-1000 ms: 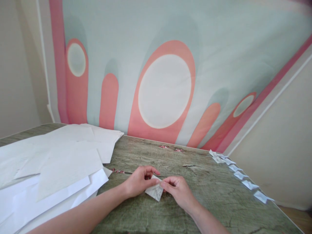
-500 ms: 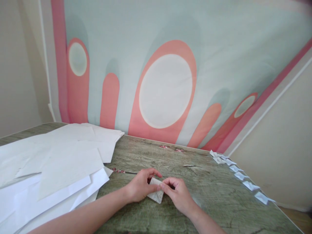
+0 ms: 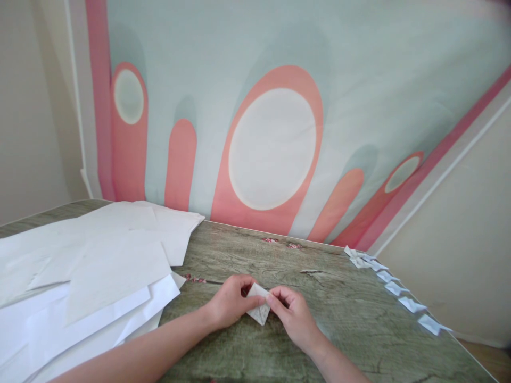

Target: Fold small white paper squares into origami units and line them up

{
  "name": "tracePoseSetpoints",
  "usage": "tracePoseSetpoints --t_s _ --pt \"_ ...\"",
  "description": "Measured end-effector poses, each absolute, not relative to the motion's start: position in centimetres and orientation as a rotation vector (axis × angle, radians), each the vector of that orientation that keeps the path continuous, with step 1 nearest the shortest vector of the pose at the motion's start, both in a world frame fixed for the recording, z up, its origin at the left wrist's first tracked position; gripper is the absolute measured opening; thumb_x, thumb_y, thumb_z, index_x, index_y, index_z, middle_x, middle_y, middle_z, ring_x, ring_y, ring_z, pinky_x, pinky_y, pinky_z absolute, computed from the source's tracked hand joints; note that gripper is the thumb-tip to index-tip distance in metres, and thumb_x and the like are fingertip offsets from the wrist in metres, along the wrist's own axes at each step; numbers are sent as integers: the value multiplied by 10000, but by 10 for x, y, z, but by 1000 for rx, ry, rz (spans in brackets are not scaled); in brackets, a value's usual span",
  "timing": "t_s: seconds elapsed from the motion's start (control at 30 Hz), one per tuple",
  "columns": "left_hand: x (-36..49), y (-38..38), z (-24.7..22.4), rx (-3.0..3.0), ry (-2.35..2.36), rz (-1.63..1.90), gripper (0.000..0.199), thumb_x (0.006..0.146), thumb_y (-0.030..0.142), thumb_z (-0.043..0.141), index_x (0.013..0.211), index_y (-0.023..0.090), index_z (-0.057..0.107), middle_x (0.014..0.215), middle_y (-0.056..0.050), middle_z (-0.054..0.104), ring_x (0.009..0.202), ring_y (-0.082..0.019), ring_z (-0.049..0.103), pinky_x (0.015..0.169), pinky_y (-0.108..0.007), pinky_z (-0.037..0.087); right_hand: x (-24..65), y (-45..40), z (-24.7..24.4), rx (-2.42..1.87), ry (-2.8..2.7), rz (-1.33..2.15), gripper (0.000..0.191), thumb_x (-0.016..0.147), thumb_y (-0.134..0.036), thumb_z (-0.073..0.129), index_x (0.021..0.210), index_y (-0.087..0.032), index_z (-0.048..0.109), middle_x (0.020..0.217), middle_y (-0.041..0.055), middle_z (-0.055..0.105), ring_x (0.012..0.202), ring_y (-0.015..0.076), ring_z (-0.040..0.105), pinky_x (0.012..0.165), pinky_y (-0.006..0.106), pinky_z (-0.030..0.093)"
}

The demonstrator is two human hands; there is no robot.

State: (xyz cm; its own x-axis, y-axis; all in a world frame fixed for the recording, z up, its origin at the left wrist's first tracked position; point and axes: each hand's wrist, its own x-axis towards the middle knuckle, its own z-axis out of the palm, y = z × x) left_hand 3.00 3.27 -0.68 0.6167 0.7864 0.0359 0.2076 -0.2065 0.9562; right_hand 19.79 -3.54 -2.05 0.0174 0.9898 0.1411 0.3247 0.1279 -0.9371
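Observation:
A small folded piece of white paper point(image 3: 259, 314) is held between my two hands, just above the wood-patterned table top. My left hand point(image 3: 233, 302) grips it from the left, thumb across its face and fingers curled behind it. My right hand point(image 3: 290, 314) pinches its right edge between thumb and forefinger. The paper has creases and pointed corners; its back side is hidden from me.
Loose white sheets point(image 3: 115, 271) lie in an overlapping pile on the left of the table point(image 3: 351, 335). Several small folded paper pieces point(image 3: 412, 305) line the right edge. Behind the table hangs a green and coral patterned backdrop point(image 3: 207, 106).
The folded paper has tilted and turned a little in my hands, and its upper corner now stands higher. My left fingers have curled in further behind it.

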Motion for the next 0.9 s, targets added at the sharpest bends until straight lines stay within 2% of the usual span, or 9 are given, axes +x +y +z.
tracePoseSetpoints --t_s 0.3,0.47,0.6,0.7,0.9 --pt "29 30 -5 1682 788 656 230 643 298 682 784 128 619 604 40 555 570 -120 476 521 -209 340 196 -37 -17 -1376 -1604 867 327 844 -456 521 721 -164 602 653 -6 558 632 135 488 589 227 380" --pt "29 32 -8 1612 747 658 319 633 320 700 863 133 582 642 27 594 590 -129 525 540 -217 385 197 -38 -18 -1378 -1634 811 333 865 -449 486 720 -167 587 639 -11 538 617 134 472 599 232 374" --pt "31 31 -7 1574 731 679 277 648 320 681 814 131 565 694 -3 621 648 -146 556 596 -240 420 197 -38 -21 -1399 -1560 785 335 867 -460 477 707 -174 544 621 -20 504 598 129 448 585 230 366" --pt "32 30 -6 1554 723 695 243 654 300 659 792 135 545 678 2 609 635 -140 548 596 -244 417 196 -37 -20 -1395 -1540 813 337 862 -468 481 707 -175 541 621 -19 510 598 129 456 577 228 367" --pt "30 29 -7 1537 727 684 348 623 262 672 908 148 508 613 43 571 566 -121 519 515 -214 357 194 -37 -16 -1383 -1572 855 330 820 -461 547 688 -161 588 616 -17 543 603 130 474 563 219 367"
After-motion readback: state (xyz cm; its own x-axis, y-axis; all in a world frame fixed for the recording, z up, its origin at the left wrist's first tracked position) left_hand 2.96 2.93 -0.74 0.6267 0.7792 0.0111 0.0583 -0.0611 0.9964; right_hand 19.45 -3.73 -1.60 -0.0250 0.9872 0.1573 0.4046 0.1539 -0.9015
